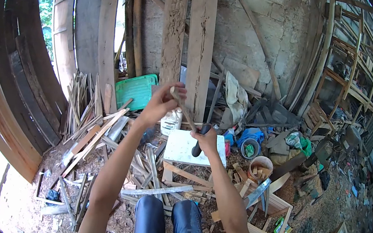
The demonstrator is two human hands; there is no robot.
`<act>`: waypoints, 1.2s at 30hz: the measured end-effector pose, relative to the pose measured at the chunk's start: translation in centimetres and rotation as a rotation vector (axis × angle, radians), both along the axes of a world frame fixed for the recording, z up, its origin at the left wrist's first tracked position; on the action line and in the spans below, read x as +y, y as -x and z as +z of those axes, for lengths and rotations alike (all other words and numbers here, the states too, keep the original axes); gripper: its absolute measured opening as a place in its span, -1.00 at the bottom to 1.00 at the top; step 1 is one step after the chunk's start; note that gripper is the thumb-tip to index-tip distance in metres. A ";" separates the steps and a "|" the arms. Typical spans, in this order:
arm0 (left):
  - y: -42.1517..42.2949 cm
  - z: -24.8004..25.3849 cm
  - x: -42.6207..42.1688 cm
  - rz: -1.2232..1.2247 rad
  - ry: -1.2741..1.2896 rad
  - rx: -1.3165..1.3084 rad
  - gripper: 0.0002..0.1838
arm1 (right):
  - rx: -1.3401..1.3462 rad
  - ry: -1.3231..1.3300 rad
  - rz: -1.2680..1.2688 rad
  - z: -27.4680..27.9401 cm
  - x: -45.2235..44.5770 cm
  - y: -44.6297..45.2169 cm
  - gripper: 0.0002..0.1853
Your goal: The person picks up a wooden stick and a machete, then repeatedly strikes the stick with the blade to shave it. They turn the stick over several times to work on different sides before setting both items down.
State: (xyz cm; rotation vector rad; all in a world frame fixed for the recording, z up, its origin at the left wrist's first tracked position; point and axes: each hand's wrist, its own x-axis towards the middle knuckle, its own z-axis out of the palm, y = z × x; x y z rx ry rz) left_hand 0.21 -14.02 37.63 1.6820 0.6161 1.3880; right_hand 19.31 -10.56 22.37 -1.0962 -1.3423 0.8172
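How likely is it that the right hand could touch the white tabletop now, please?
Probably yes: besides the dark handle it holds, nothing visible separates the right hand from the white tabletop.

Daylight glare at left, fisheye bowing, black corners, left hand (167, 100) blurred

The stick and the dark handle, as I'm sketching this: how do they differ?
The stick is brown; the dark handle is near black. The stick looks longer than the dark handle's visible part. The stick slants down toward picture right, the dark handle slightly left. Both meet the right hand.
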 end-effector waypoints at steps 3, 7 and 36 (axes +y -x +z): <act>-0.6 1.3 0.7 0.069 -0.077 0.003 -0.61 | 0.062 -0.007 0.005 1.1 0.3 -0.1 -0.62; -2.5 1.6 3.0 0.217 -0.161 0.025 -0.66 | -0.040 0.050 -0.012 0.5 1.1 -1.1 -0.58; -9.4 1.0 3.1 0.660 -0.188 -0.308 -0.52 | 0.108 0.454 0.098 3.0 -10.5 0.6 -0.86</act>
